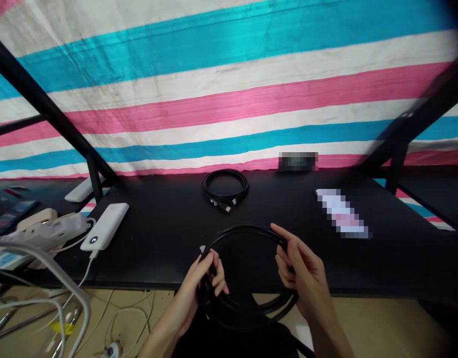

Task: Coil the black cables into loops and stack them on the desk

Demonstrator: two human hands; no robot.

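Between my two hands is a coiled black cable (247, 228), held in a wide loop at the front edge of the black table (157, 233). My left hand (204, 278) is closed around the left side of the loop, with a small pale piece showing just above the thumb. On the opposite side, my right hand (303, 273) grips the coil, its index finger stretched along the top. The lower part of the loop hangs past the table edge over my dark clothing. Farther back lies a second coiled black cable (226, 185) with light connector ends at its front.
A white power bank (105, 226) with a plugged-in cable lies at left, beside a white power strip (49, 231) and loose white cords (60, 283). A blurred-out flat object (342, 214) lies at right, another dark one (298, 161) at the back. Black frame bars (57, 114) flank the table.
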